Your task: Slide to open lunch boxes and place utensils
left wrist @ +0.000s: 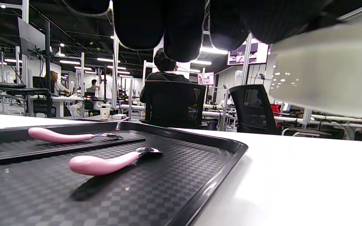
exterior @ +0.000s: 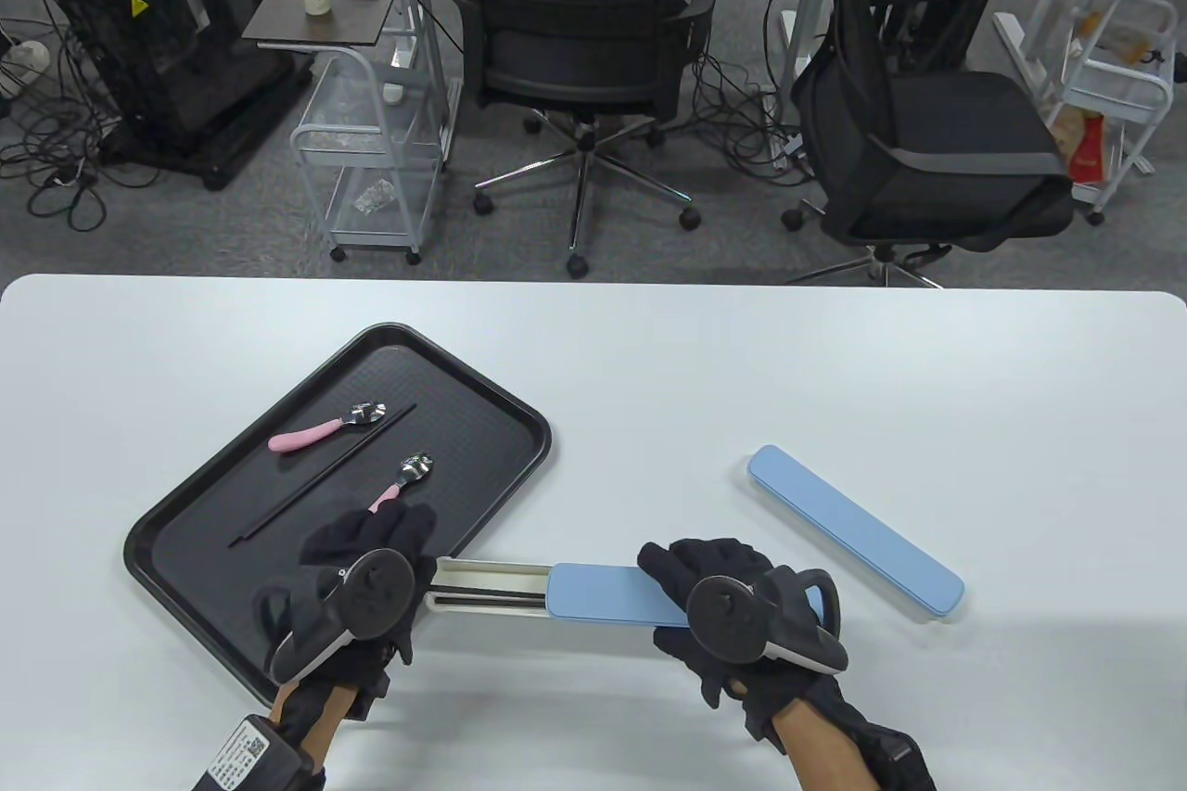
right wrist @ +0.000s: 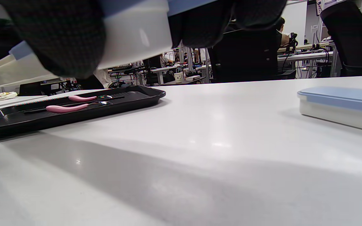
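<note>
1. A long narrow lunch box with a white base and a pale blue sliding lid (exterior: 612,594) is held above the white counter (exterior: 742,383), just right of the tray; the lid is slid partway right, and the open white base end shows dark sticks inside.
2. The left hand (exterior: 357,582) grips the open base end, fingers (left wrist: 181,28) curled around it.
3. The right hand (exterior: 733,619) holds the lid end, fingers (right wrist: 58,37) wrapped over box and lid.
4. A second, closed lunch box with a blue lid (exterior: 853,531) lies flat on the counter, well apart to the right.
5. The black rectangular plastic tray (exterior: 482,383) carries two pink-handled metal spoons (exterior: 326,427) (exterior: 403,480) with a black chopstick (exterior: 320,476) lying between them.
</note>
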